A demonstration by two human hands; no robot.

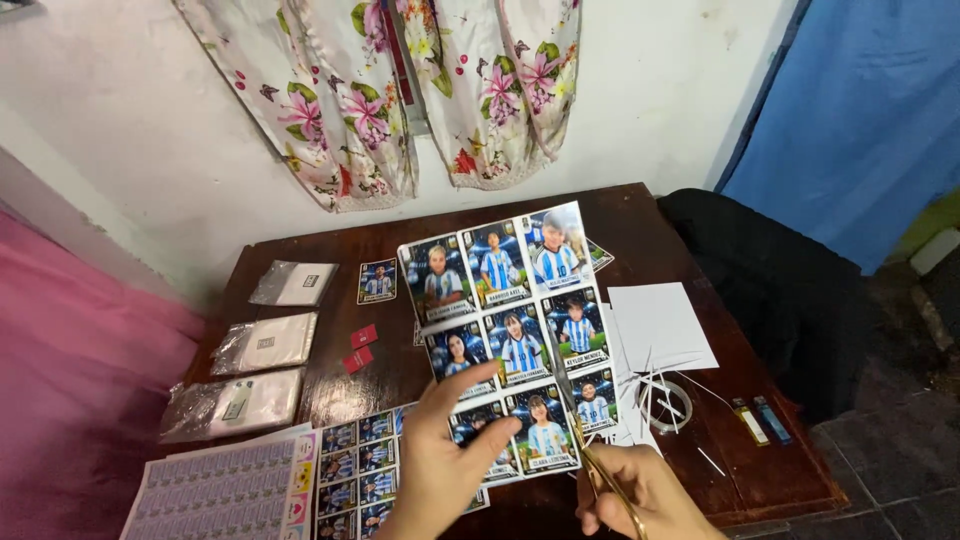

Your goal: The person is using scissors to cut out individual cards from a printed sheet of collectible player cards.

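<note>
The left hand [440,450] pinches the lower left corner of a printed sheet of nine player cards [512,335], thumb on top and fingers spread, holding the sheet lifted and tilted over the middle of the desk [300,400]. The right hand [645,495] is closed around a pair of gold-coloured scissors [600,470], whose blades meet the sheet's lower edge near its right corner (how far the blades are parted cannot be told).

Along the left edge of the desk lie three clear plastic packets [262,343], one behind the other. Just right of them sit two small red tags [360,348] and a single loose card [377,281]. At the near left corner lies a sheet of small stamps or stickers [215,490], with another uncut sheet of cards [358,465] beside it, partly under the left hand.

To the right of the held sheet lie a blank white sheet [660,325], thin white paper trimmings [650,395] and a roll of clear tape [675,400]. Near the right edge rest two lighters [762,420], side by side.
</note>
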